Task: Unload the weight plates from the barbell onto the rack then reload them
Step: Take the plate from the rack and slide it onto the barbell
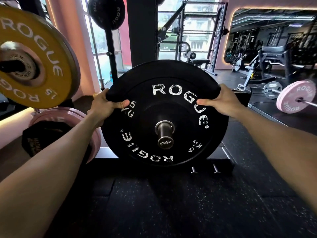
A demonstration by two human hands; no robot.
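Gym floor, black rubber matting. Black plate (164, 114) sits mid-frame on steel sleeve (165, 134). Your left hand (106, 104) and right hand (221, 100) clamp its upper rim. Judged stiff, modestly heavy; keep opposite-rim grip.

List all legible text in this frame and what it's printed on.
"ROGUE" twice and "5 KG" twice: black plate, gripped by left hand and right hand.
"1500LB": end cap of the bar sleeve.
"ROGUE" and "15": yellow plate; its hub print is too small to read.
"ROGUE": upper black plate.
"ROGUE" twice: pink plate on the floor barbell.
Hex weight label: blurred, unreadable.
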